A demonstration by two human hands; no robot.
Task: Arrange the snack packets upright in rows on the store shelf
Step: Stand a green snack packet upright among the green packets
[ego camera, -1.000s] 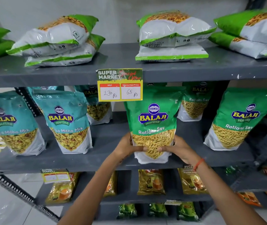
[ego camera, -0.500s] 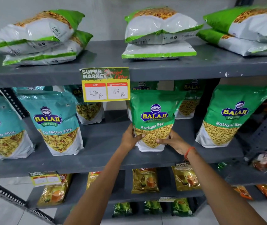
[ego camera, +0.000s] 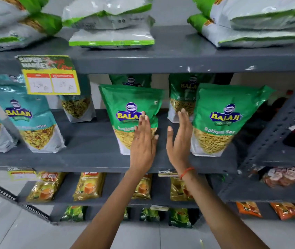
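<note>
At the left of the frame we see teal packets (ego camera: pixel 33 121) standing upright on the middle shelf (ego camera: pixel 89 141), marked "BALAJI" with a blurred name ending in "Mix". Above them, in the upper left, a yellow price tag (ego camera: pixel 50 76) hangs from the top shelf edge; we can read "SUPER MARKET" on it, but the handwritten prices are too blurred to make out. At centre a green packet (ego camera: pixel 125 112) stands upright near the front of the middle shelf, showing "BALAJI"; its lower line is smeared. Our left hand (ego camera: pixel 143 142) lies flat against its front with the fingers stretched open, gripping nothing. Just right of it, our right hand (ego camera: pixel 179 141) is held edge-on, fingers straight and open, in the gap between this packet and a second green packet (ego camera: pixel 222 119) reading "BALAJI WAFERS" and "Ratlami Sev"; whether it touches either packet we cannot tell. An orange thread (ego camera: pixel 187 172) circles the right wrist. Half a second ago both hands clasped the centre packet by its lower sides; now they have let go, and the packet stands by itself on the shelf.
</note>
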